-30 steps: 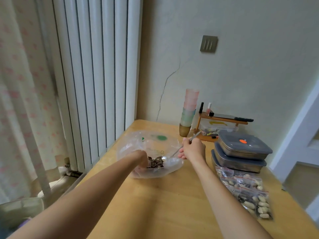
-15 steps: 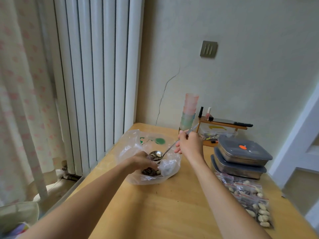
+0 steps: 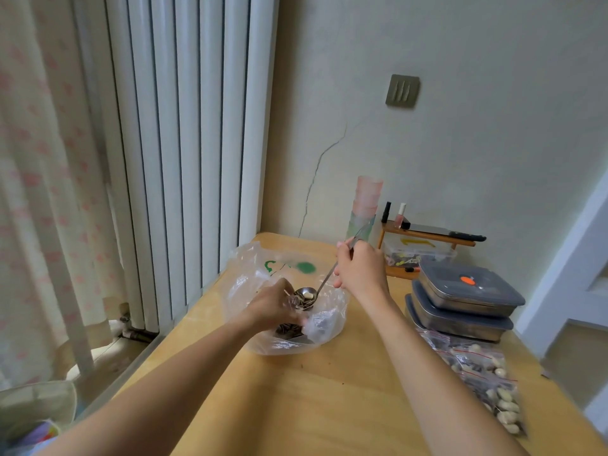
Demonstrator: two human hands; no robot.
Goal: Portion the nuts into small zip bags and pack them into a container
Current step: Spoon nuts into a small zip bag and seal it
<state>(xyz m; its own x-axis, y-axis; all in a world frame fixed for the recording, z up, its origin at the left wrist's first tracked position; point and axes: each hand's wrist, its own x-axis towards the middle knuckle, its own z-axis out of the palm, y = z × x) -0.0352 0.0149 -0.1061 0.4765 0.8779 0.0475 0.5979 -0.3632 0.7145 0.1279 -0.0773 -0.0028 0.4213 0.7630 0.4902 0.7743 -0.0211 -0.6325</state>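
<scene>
A large clear plastic bag [image 3: 255, 278] with green print lies open on the wooden table [image 3: 329, 406], with dark seeds and pale nuts [image 3: 289, 330] heaped in its bottom. My left hand [image 3: 274, 307] is inside the bag's mouth, its fingers curled round a small clear zip bag [image 3: 291, 301]. My right hand [image 3: 360, 269] grips the handle of a metal spoon [image 3: 305, 296]. The spoon's bowl holds a few nuts and hovers right at the small bag's mouth. Several filled zip bags [image 3: 477, 366] lie at the right.
Two lidded steel containers [image 3: 467, 299] are stacked at the right, behind the filled bags. A stack of plastic cups [image 3: 367, 199] and a small wooden shelf [image 3: 427, 236] stand against the back wall. A white radiator [image 3: 184, 159] runs along the table's left edge.
My right hand has lifted the spoon out of the nut heap with nuts in its bowl. My left hand has risen inside the big bag to meet the spoon.
</scene>
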